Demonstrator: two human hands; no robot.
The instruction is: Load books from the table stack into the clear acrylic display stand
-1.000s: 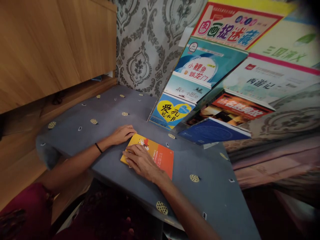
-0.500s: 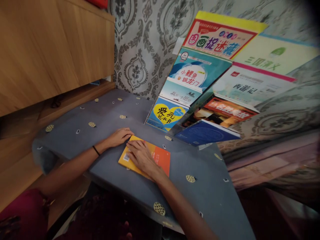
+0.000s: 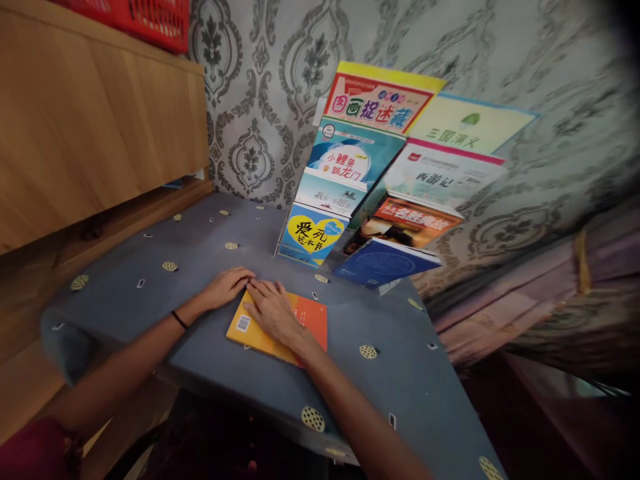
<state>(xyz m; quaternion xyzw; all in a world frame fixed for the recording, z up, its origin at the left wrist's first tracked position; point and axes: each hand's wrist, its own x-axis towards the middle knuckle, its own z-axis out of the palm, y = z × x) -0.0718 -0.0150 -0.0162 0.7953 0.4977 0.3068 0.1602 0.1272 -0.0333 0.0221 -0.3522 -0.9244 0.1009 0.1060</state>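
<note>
A yellow and orange book point(image 3: 314, 321) lies closed on the cloth-covered table, its barcode at the near left. My right hand point(image 3: 274, 312) rests flat over the book, fingers stretched toward its far left corner. Beside that corner, my left hand point(image 3: 226, 288) lies on the tablecloth with its fingers extended. The fingertips of both hands meet at the corner, which they hide. Neither hand grips the book. A dark band point(image 3: 179, 320) circles my left wrist.
Behind the book stands a rack holding several books in two columns, including a blue-and-yellow one point(image 3: 314, 235) and a dark blue one point(image 3: 387, 263). A wooden cabinet point(image 3: 100, 100) borders the table point(image 3: 200, 223) at left, with a red basket point(image 3: 160, 23) on top. Patterned wallpaper and a pink curtain point(image 3: 515, 293) lie beyond.
The camera view has shifted, showing more of the red basket. My right hand has slid toward the book's far left corner, uncovering more of the barcode. The left hand stays beside that corner.
</note>
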